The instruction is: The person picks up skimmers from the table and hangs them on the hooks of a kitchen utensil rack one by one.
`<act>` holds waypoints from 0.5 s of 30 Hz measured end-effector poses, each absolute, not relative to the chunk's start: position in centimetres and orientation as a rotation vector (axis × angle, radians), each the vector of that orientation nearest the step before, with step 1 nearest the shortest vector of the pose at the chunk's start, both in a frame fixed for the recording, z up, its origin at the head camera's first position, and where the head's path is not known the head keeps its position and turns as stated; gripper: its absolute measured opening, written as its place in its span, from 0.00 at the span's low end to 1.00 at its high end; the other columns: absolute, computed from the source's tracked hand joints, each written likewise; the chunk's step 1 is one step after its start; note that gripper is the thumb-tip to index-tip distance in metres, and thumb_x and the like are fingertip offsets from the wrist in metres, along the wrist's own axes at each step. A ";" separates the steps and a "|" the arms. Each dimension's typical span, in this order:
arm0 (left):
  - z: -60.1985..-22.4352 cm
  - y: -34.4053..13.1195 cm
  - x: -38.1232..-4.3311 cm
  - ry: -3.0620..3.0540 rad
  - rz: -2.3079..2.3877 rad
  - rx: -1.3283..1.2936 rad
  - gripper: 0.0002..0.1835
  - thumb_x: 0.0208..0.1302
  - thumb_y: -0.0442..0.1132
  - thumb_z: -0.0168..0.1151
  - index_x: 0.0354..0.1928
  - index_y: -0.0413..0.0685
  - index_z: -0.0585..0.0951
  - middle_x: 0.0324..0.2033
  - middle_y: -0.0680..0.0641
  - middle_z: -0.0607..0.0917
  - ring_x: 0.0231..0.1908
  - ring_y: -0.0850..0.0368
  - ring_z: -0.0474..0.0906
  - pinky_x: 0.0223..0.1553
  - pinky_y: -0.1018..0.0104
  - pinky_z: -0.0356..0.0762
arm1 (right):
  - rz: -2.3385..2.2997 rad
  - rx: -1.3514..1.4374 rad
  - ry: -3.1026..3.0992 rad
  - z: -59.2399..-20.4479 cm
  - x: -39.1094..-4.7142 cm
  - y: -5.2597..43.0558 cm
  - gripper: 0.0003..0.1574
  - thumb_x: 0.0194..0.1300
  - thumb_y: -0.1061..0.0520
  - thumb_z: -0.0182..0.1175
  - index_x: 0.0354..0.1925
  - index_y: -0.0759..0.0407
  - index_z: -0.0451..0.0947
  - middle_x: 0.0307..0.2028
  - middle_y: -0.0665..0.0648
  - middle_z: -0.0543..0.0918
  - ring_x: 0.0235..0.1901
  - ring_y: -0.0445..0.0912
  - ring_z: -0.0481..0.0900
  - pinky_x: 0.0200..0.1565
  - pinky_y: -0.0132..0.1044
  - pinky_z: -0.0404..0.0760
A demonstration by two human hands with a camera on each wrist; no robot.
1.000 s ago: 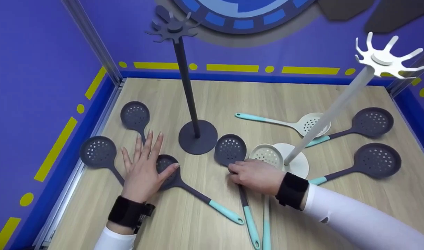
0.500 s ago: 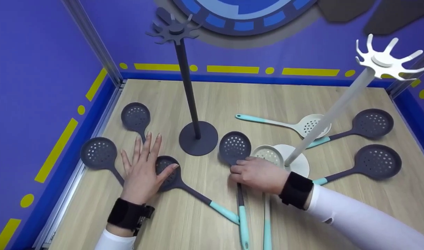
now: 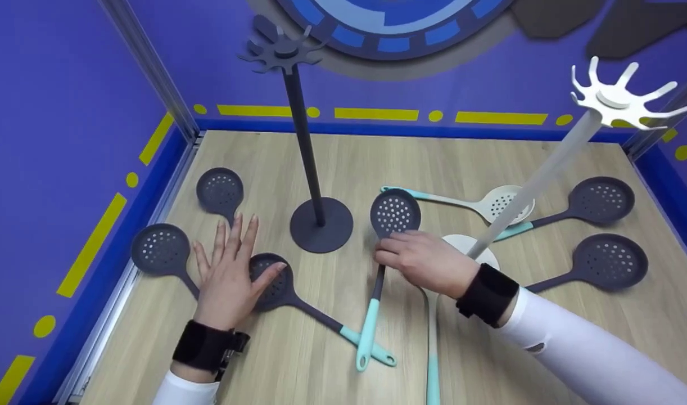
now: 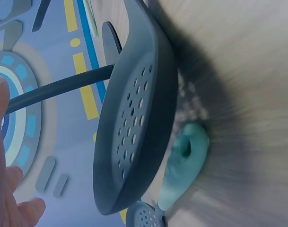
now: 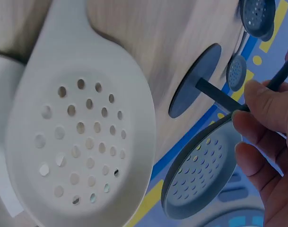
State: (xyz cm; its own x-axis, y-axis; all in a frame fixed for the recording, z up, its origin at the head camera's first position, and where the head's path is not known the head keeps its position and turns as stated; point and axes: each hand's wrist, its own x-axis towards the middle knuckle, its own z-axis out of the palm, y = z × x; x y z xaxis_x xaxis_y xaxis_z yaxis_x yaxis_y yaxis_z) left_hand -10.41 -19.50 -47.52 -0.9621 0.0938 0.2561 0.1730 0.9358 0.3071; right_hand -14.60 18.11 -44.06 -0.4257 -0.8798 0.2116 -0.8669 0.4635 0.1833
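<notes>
The dark skimmer [image 3: 396,212] was in the right hand [image 3: 425,260], by far the nearer hand; its perforated head lay just beyond the fingers, and its long axis ran back past them toward the person, veering a little left, so that the mint handle [image 3: 368,332] crossed over that of a second dark skimmer [image 3: 280,288]. The dark stand [image 3: 305,146] rose left of these fingers and farther off; a pale skimmer [image 3: 432,332] ran toward the person on their right. The right fingers were curled, pinching the neck with the thumb. The left hand [image 3: 226,287] held nothing, fingers straight and spread, thumb over the second skimmer's bowl, contact unclear.
</notes>
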 end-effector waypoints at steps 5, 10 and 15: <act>-47.2 -19.4 -10.7 -2.844 -0.526 -0.208 0.52 0.68 0.70 0.61 0.85 0.64 0.48 0.84 0.45 0.50 0.83 0.37 0.42 0.77 0.25 0.30 | 0.077 1.361 -2.499 -43.5 -15.3 18.4 0.24 0.64 0.73 0.64 0.55 0.54 0.82 0.51 0.54 0.87 0.51 0.49 0.85 0.52 0.42 0.88; -46.4 -19.0 -11.5 -2.801 -0.575 -0.217 0.52 0.70 0.67 0.61 0.85 0.59 0.48 0.84 0.45 0.52 0.83 0.38 0.46 0.79 0.28 0.35 | 0.262 1.190 -2.513 -42.8 -16.3 18.3 0.18 0.69 0.67 0.67 0.54 0.53 0.82 0.49 0.53 0.87 0.48 0.48 0.86 0.51 0.42 0.88; -45.5 -18.3 -12.5 -2.740 -0.653 -0.236 0.51 0.72 0.63 0.63 0.85 0.53 0.49 0.83 0.42 0.56 0.81 0.38 0.54 0.79 0.31 0.44 | 0.412 1.061 -2.467 -42.0 -17.0 17.6 0.13 0.70 0.64 0.67 0.51 0.55 0.82 0.45 0.52 0.87 0.45 0.48 0.86 0.49 0.40 0.88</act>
